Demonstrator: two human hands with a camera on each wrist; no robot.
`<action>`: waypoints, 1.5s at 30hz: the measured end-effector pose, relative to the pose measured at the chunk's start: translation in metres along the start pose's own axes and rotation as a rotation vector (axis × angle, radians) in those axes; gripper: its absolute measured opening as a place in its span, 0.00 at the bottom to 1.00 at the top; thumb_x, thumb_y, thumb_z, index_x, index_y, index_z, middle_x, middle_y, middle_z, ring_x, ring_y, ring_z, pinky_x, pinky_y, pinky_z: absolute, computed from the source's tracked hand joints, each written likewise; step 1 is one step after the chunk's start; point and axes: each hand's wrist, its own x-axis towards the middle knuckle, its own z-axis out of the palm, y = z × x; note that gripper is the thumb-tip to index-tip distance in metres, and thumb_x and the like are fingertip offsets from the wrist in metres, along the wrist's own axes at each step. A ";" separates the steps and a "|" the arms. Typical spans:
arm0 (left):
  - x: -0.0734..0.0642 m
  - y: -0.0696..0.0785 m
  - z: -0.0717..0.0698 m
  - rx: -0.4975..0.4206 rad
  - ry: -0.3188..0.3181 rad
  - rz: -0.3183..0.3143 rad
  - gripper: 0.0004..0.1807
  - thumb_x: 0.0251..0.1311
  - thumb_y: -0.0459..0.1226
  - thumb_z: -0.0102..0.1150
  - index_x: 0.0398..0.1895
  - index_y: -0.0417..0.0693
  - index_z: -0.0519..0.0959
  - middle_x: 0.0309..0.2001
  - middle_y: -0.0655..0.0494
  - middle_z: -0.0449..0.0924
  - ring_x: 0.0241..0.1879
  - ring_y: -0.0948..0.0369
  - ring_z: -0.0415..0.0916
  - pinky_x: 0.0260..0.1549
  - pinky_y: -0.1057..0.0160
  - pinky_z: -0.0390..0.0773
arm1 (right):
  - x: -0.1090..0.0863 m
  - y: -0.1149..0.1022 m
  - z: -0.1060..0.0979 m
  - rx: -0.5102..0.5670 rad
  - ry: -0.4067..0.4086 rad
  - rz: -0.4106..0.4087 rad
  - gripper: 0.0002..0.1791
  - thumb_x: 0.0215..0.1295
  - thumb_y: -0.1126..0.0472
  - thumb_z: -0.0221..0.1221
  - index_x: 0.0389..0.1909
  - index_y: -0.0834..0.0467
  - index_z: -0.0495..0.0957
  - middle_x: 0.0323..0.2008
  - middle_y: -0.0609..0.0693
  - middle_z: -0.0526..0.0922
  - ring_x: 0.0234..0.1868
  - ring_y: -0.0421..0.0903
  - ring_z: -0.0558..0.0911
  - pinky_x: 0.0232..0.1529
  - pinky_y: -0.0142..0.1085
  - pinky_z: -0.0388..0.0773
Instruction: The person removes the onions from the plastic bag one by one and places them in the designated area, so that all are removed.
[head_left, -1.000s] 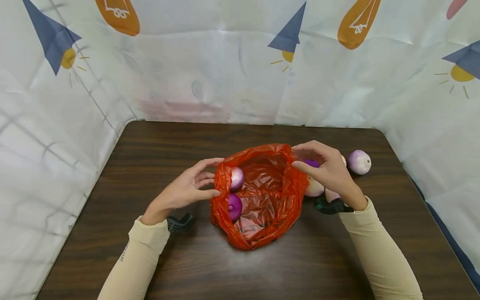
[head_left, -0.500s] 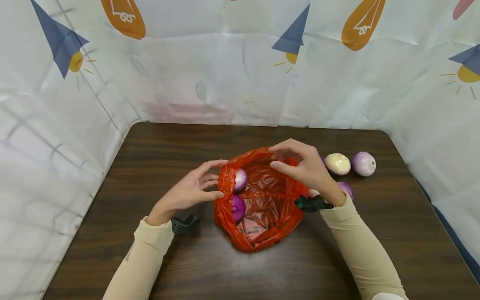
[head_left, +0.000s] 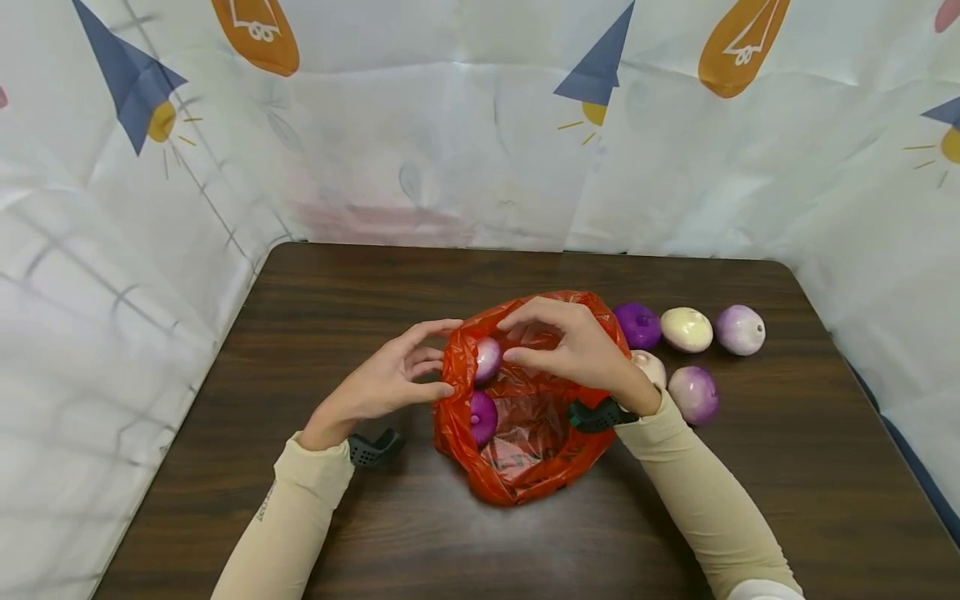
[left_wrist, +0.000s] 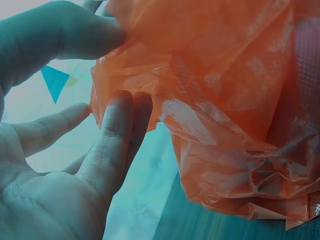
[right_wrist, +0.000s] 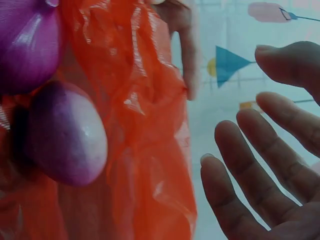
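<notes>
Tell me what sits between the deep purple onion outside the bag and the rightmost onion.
In the head view, a cream onion lies between the deep purple onion and the rightmost onion.

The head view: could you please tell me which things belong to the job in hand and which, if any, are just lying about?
In the job: bag; left hand, touching it; right hand; two onions visible inside; probably the five onions outside.
Just around: table, backdrop.
</notes>
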 end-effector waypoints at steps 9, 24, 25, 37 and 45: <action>-0.001 -0.001 -0.001 0.020 -0.001 0.003 0.43 0.56 0.34 0.68 0.73 0.59 0.57 0.66 0.47 0.66 0.60 0.52 0.76 0.48 0.60 0.85 | -0.002 0.002 0.008 -0.049 -0.128 0.015 0.21 0.57 0.47 0.68 0.51 0.46 0.81 0.49 0.42 0.85 0.49 0.36 0.81 0.51 0.37 0.82; 0.001 0.000 -0.001 0.038 0.011 0.004 0.43 0.56 0.35 0.69 0.73 0.59 0.57 0.66 0.45 0.67 0.59 0.52 0.77 0.48 0.61 0.84 | -0.008 0.006 0.023 -0.032 -0.263 0.016 0.23 0.55 0.48 0.70 0.52 0.48 0.81 0.48 0.43 0.85 0.49 0.37 0.82 0.52 0.37 0.82; 0.001 0.000 -0.002 0.039 0.013 0.003 0.43 0.56 0.35 0.69 0.73 0.59 0.57 0.66 0.45 0.67 0.59 0.52 0.76 0.49 0.61 0.84 | -0.009 0.007 0.024 -0.045 -0.265 0.010 0.23 0.55 0.47 0.70 0.52 0.48 0.81 0.48 0.42 0.85 0.49 0.36 0.81 0.53 0.36 0.82; 0.001 -0.001 -0.002 0.049 0.018 0.005 0.43 0.56 0.36 0.69 0.72 0.60 0.57 0.68 0.48 0.64 0.60 0.52 0.76 0.50 0.63 0.84 | -0.015 0.016 0.035 -0.090 -0.286 0.007 0.23 0.55 0.46 0.70 0.52 0.46 0.80 0.49 0.37 0.83 0.50 0.33 0.80 0.54 0.33 0.81; 0.000 -0.002 -0.003 0.036 0.015 0.020 0.43 0.56 0.34 0.68 0.73 0.57 0.57 0.68 0.47 0.64 0.59 0.54 0.77 0.50 0.63 0.84 | -0.019 0.023 0.044 -0.119 -0.281 0.013 0.23 0.55 0.46 0.70 0.52 0.44 0.80 0.51 0.37 0.82 0.52 0.34 0.79 0.57 0.35 0.80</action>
